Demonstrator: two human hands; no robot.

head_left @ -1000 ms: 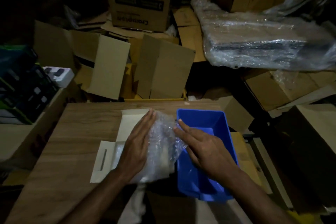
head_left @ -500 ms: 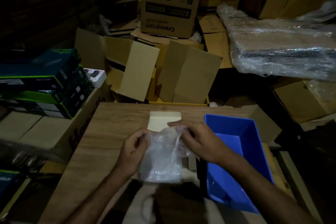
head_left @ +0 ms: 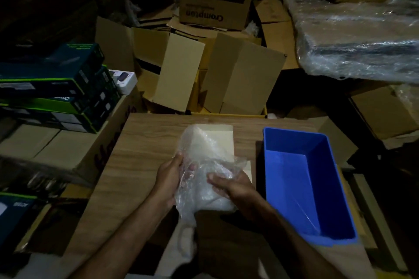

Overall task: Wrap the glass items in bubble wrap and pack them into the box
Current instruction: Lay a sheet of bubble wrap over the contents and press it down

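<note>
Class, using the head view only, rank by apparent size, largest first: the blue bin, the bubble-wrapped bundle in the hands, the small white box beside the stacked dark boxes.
1. blue bin
2. bubble-wrapped bundle, somewhat smaller, though it is held nearer the camera
3. small white box, which sits farther away

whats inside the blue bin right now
The blue bin shows only its bare blue floor and walls. Its near end is in view too; nothing lies in it.
</note>
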